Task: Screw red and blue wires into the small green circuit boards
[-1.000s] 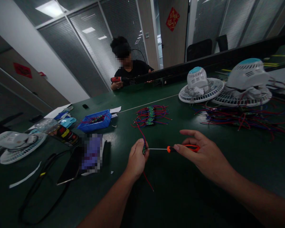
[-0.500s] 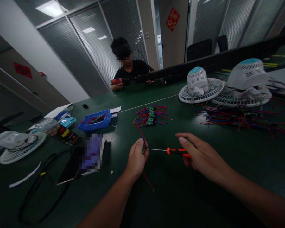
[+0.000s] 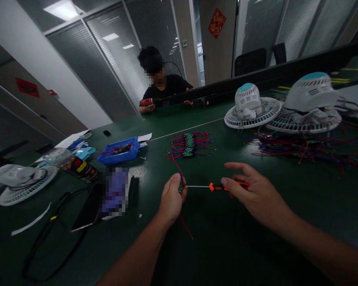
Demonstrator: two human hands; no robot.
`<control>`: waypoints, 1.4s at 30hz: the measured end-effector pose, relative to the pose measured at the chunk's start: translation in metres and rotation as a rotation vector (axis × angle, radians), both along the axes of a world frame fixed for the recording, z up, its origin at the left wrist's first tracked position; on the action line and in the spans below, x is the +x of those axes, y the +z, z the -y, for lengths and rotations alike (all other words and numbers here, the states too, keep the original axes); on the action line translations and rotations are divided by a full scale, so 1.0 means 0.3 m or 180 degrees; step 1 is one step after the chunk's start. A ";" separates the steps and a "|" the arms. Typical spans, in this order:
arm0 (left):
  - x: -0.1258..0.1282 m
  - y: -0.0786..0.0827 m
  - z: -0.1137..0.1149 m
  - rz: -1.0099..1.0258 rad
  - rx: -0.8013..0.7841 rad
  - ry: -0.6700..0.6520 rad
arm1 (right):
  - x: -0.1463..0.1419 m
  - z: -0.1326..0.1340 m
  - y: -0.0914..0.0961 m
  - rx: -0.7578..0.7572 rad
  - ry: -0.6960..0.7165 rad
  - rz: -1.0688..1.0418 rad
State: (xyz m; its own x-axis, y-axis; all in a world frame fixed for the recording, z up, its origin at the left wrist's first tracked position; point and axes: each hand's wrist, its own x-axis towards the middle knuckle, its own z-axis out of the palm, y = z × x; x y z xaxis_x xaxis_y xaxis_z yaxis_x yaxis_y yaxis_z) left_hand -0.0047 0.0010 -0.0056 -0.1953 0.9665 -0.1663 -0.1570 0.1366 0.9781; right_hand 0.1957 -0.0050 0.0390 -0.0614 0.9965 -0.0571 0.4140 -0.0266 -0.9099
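My left hand [image 3: 172,196] is closed on a small green circuit board [image 3: 180,186], pinched between thumb and fingers. Red and blue wires run from the board, one up toward the other boards and a red one down below my hand. My right hand [image 3: 252,188] holds an orange and black screwdriver [image 3: 216,186] by its handle, thumb against the grip and index finger raised off it. Its thin shaft points left, and the tip meets the board's edge; the exact contact is too small to make out. Beyond my hands lies a row of green circuit boards [image 3: 189,143] with red and blue wires.
A blue tray [image 3: 119,159] of wired boards stands left, near a phone [image 3: 88,210], a black cable [image 3: 37,242] and a plastic bottle [image 3: 80,167]. White fan parts [image 3: 247,103] and a wire bundle [image 3: 301,147] lie right. Across the table, a person holds a red power tool [image 3: 146,102].
My right thumb and fingers have shifted on the screwdriver's handle, the thumb now further left along the grip. My left hand and the board stay in place.
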 end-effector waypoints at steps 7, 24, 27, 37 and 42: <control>0.004 0.002 0.002 0.0127 0.0030 -0.0025 | 0.003 0.007 0.003 0.0210 -0.0083 -0.0118; 0.003 0.004 0.001 0.0187 0.0008 0.0024 | 0.002 0.013 -0.001 0.0158 -0.0222 -0.0483; 0.002 0.005 0.002 0.0200 0.0016 0.0035 | 0.000 0.014 0.000 0.0153 -0.0218 -0.0533; 0.002 0.000 0.002 0.0144 0.0016 0.0034 | -0.003 0.019 0.012 0.0054 0.0069 -0.0453; 0.000 -0.002 0.000 0.0110 -0.0018 0.0071 | 0.011 0.009 0.006 -0.0388 0.0267 -0.0240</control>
